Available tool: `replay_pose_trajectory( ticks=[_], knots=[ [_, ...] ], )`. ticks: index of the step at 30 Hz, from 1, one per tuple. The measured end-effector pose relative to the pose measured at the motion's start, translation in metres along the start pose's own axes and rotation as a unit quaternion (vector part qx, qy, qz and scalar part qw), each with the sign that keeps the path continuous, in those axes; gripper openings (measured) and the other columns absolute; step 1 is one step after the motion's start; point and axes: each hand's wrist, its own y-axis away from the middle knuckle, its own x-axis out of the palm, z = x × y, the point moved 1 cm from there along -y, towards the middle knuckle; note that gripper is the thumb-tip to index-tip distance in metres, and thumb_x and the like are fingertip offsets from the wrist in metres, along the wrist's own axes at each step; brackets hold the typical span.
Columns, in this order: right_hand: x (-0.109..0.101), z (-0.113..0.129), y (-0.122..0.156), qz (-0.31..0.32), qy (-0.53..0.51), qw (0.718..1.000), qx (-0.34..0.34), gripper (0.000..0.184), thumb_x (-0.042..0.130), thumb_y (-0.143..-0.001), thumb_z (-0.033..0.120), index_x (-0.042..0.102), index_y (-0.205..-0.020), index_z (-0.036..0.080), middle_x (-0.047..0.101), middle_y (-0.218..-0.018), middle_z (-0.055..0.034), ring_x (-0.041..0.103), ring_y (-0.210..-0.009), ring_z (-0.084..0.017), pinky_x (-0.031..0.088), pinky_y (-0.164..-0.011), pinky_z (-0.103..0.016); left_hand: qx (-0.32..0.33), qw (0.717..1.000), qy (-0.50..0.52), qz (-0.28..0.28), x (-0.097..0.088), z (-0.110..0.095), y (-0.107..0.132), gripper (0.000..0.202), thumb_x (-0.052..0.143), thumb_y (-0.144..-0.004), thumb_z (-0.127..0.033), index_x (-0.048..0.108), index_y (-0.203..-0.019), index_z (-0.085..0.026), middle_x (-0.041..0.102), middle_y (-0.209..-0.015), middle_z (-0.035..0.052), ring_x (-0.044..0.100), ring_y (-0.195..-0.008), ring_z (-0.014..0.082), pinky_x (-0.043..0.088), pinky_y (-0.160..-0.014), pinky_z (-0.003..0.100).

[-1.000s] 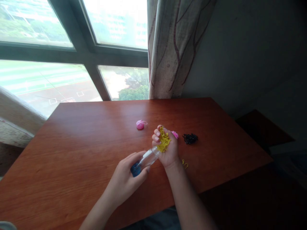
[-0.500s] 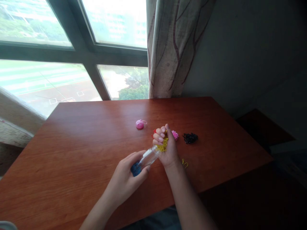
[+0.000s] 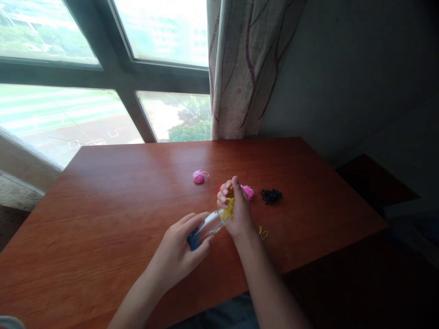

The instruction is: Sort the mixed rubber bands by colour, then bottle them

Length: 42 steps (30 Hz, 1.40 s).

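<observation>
My left hand (image 3: pixel 181 246) is closed around a clear bottle (image 3: pixel 211 223), tilted with its mouth up and to the right. Blue material (image 3: pixel 194 240) lies at the bottle's bottom end. Cupped at the mouth, my right hand (image 3: pixel 236 205) holds a bunch of yellow rubber bands (image 3: pixel 227 208), some of them at or in the opening. Partly hidden behind that hand are red bands (image 3: pixel 220 187) and a pile of pink bands (image 3: pixel 247 192). A couple of loose yellow bands (image 3: pixel 263 233) lie beside my right wrist.
A pile of black bands (image 3: pixel 271 196) sits to the right on the wooden table (image 3: pixel 113 214). Farther back lies a round pink lid (image 3: pixel 198 177) with a loop. A window and a curtain (image 3: pixel 240 73) stand behind the table. A pale rim (image 3: pixel 12 321) shows at bottom left.
My right hand has tipped slightly toward the bottle mouth, and the yellow bands sit lower against the opening. My left hand keeps its hold on the bottle. The view has shifted a little.
</observation>
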Motion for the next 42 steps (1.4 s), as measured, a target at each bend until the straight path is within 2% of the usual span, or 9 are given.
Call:
replay_pose_trajectory(
  ticks=[4,6,10,13,17,21,25,34,42],
  knots=[
    [-0.001,-0.001,0.002,0.042,0.018,0.997,0.055,0.044,0.08,-0.077,0.047,0.049,-0.066,0.018,0.048,-0.056,0.0092,0.038,-0.041,-0.002,0.024,-0.036,-0.012,-0.001,0.999,-0.021,0.038,-0.01,0.0,0.0,0.032,0.057,-0.086,-0.024,0.065,-0.117,-0.02,0.069,-0.1,0.0057,0.065,-0.086,0.0204,0.049,-0.077,0.029],
    [0.0,-0.002,0.002,0.047,0.032,0.997,0.054,0.045,0.079,-0.078,0.048,0.048,-0.065,0.018,0.047,-0.056,0.009,0.038,-0.041,-0.002,0.023,-0.036,-0.012,-0.006,0.999,-0.025,0.037,-0.01,-0.001,0.0,0.032,0.057,-0.086,-0.024,0.065,-0.117,-0.02,0.07,-0.1,0.0058,0.065,-0.086,0.0206,0.049,-0.077,0.029],
    [0.002,-0.003,0.002,0.014,0.04,0.999,-0.013,0.047,0.077,-0.079,0.051,0.046,-0.063,0.019,0.045,-0.055,0.0091,0.038,-0.041,-0.003,0.024,-0.037,-0.014,-0.02,1.0,0.005,-0.015,0.002,-0.005,0.002,0.028,0.059,-0.087,-0.027,0.065,-0.113,-0.019,0.069,-0.101,0.0058,0.065,-0.088,0.0209,0.049,-0.079,0.03],
    [0.003,-0.003,0.003,0.001,0.021,0.998,-0.056,0.048,0.077,-0.079,0.052,0.045,-0.063,0.02,0.044,-0.057,0.0088,0.041,-0.045,-0.005,0.031,-0.041,-0.016,-0.038,0.997,0.042,-0.06,0.015,-0.006,0.003,0.027,0.06,-0.089,-0.031,0.064,-0.113,-0.018,0.069,-0.104,0.0065,0.065,-0.093,0.0216,0.049,-0.082,0.03],
    [0.004,-0.004,0.003,0.0,-0.027,0.998,-0.049,0.046,0.079,-0.077,0.046,0.044,-0.063,0.021,0.05,-0.064,0.0068,0.048,-0.054,-0.007,0.039,-0.049,-0.017,-0.049,0.991,0.084,-0.088,0.026,-0.006,0.002,0.031,0.059,-0.091,-0.033,0.062,-0.119,-0.02,0.07,-0.108,0.0056,0.065,-0.099,0.0217,0.049,-0.087,0.031],
    [0.004,-0.004,0.005,0.002,-0.05,0.999,-0.016,0.027,0.074,-0.08,0.032,0.052,-0.069,0.021,0.053,-0.067,0.0056,0.05,-0.059,-0.007,0.042,-0.054,-0.016,-0.057,0.99,0.088,-0.09,0.027,-0.005,0.001,0.032,0.06,-0.091,-0.033,0.062,-0.119,-0.02,0.069,-0.106,0.0055,0.065,-0.099,0.0219,0.049,-0.087,0.032],
    [0.004,-0.004,0.007,0.01,-0.046,0.999,-0.022,0.005,0.064,-0.075,0.019,0.06,-0.077,0.022,0.056,-0.068,0.0042,0.052,-0.062,-0.01,0.045,-0.057,-0.019,-0.064,0.99,0.081,-0.094,0.026,-0.004,0.0,0.034,0.061,-0.09,-0.034,0.062,-0.12,-0.019,0.07,-0.105,0.0056,0.065,-0.098,0.0222,0.05,-0.086,0.032],
    [0.001,-0.005,0.007,0.043,-0.015,0.998,-0.033,0.027,0.055,-0.057,0.008,0.069,-0.076,0.021,0.056,-0.067,0.0042,0.053,-0.064,-0.01,0.043,-0.061,-0.021,-0.055,0.992,0.057,-0.101,0.022,0.0,0.0,0.031,0.061,-0.089,-0.033,0.064,-0.117,-0.02,0.07,-0.102,0.0048,0.066,-0.093,0.0214,0.049,-0.081,0.031],
    [-0.006,-0.008,0.004,0.058,-0.023,0.998,0.002,0.029,0.054,-0.051,0.003,0.068,-0.069,0.02,0.054,-0.061,0.0053,0.051,-0.059,-0.008,0.038,-0.057,-0.018,-0.047,0.994,0.054,-0.085,0.021,0.004,-0.001,0.03,0.061,-0.089,-0.03,0.063,-0.117,-0.02,0.07,-0.104,0.0045,0.065,-0.092,0.0206,0.049,-0.08,0.03]
  ],
)
